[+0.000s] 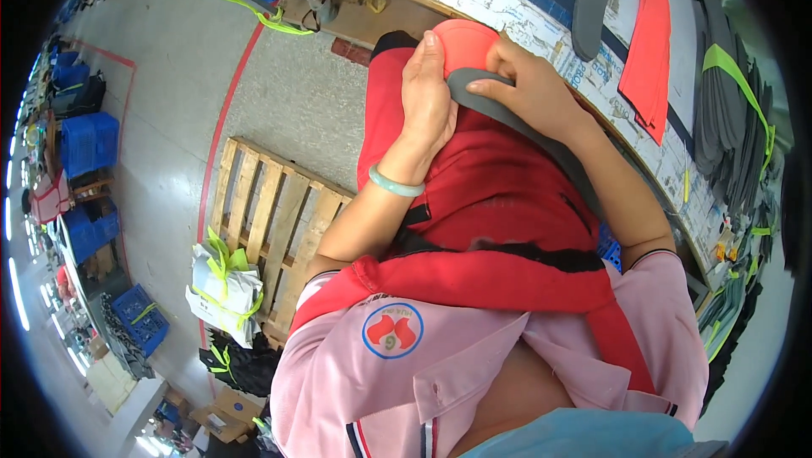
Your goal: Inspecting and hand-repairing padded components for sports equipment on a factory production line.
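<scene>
Above my lap, a coral-red flat piece (463, 45) of bendy sheet material is held between both hands. My left hand (429, 90) is closed along its left edge. My right hand (533, 86) is closed at its right edge, the thumb lying over a dark grey curved strip (495, 109). That strip overlaps the lower part of the coral piece and trails under my right forearm toward my waist. How the two pieces meet beneath my fingers is hidden. On the table lie another grey curved strip (595, 5) and a stack of coral strips (647, 60).
The worn table (524, 3) runs along the far and right sides. Grey strips in a bundle (719, 94) with a neon tie hang over at right. A wooden pallet (269, 221) and a tied white bundle (224, 285) are at left. Blue crates (89, 143) stand farther left.
</scene>
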Tool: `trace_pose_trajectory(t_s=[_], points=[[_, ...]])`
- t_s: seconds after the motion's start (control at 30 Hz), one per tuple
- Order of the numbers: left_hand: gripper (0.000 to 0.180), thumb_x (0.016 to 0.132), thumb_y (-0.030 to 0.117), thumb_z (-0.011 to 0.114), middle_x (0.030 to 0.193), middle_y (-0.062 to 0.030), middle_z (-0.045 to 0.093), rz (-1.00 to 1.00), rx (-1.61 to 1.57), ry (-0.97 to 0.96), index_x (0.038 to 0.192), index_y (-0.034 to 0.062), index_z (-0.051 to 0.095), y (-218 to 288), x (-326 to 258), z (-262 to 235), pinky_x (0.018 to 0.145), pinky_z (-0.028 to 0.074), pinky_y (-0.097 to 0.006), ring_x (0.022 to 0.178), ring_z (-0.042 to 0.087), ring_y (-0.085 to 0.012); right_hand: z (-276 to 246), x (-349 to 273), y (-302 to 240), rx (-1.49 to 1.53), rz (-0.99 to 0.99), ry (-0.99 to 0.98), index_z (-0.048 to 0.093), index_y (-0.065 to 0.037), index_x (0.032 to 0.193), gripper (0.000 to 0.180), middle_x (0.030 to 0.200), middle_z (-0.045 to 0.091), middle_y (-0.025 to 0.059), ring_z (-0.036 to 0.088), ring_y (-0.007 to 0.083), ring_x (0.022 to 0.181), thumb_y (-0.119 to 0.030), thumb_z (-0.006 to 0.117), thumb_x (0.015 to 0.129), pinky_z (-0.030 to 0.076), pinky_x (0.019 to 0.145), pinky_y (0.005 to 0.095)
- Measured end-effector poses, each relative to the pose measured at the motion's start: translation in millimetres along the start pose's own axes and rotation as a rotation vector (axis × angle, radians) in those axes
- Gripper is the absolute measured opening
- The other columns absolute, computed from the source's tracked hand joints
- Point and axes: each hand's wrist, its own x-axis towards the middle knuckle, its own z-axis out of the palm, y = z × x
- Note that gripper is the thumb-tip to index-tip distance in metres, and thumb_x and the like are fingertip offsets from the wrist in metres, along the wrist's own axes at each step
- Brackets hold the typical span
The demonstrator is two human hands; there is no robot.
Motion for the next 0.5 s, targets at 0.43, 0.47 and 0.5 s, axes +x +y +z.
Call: trace_pose_trajectory(t_s=[0.43, 0.47, 0.5], points=[[0.041, 0.103, 0.031, 0.036, 0.11, -0.0114, 0.06, -0.03, -0.067, -0.123, 0.118, -0.004, 0.053, 14.3, -16.4, 8.8, 0.09, 0.049, -0.028, 0.102, 0.059, -0.0173, -2.3, 5.4, -4.5, 0.329, -0.08, 0.207, 0.058, -0.004, 0.087, 0.024, 0.067, 0.063, 0.0036, 0.055, 0.0059, 0.062, -0.022, 0.073, 0.082, 0.044, 0.058, 0.022], [0.041, 0.103, 0.031, 0.036, 0.111, -0.0118, 0.06, -0.026, -0.052, -0.119, 0.117, -0.0043, 0.053, 14.9, -18.4, 10.5, 0.09, 0.049, -0.029, 0.103, 0.059, -0.0176, -1.7, 4.6, -3.2, 0.296, -0.08, 0.225, 0.058, -0.004, 0.086, 0.025, 0.066, 0.062, 0.0035, 0.055, 0.0063, 0.06, -0.023, 0.074, 0.082, 0.044, 0.056, 0.0223], [0.041, 0.103, 0.031, 0.036, 0.112, -0.0122, 0.06, -0.02, -0.036, -0.117, 0.117, -0.0047, 0.052, 16.0, -19.5, 11.7, 0.091, 0.049, -0.029, 0.104, 0.059, -0.0179, -1.1, 4.7, -3.1, 0.297, -0.079, 0.223, 0.058, -0.004, 0.086, 0.025, 0.066, 0.062, 0.0035, 0.055, 0.0063, 0.06, -0.023, 0.074, 0.082, 0.044, 0.056, 0.0223]])
